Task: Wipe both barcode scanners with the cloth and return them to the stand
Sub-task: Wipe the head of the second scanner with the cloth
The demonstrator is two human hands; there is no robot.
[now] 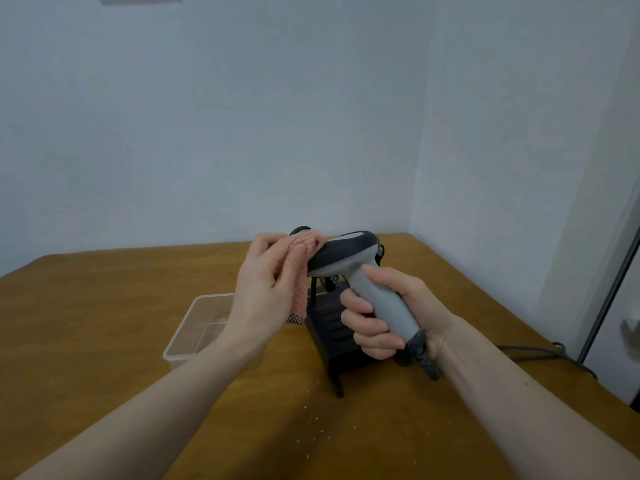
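The right hand (384,317) has its fingers (360,303) curled tight round the grey handle of a barcode scanner (360,268), holding it above the black stand (332,337) with its dark head pointing left. The left hand (263,292) pinches a pink cloth (304,258) between thumb and fingers and presses it against the front end of the scanner's head. A second scanner (299,231) barely shows behind the cloth. A clear plastic container (194,327) sits on the wooden tabletop (104,323), left of the stand.
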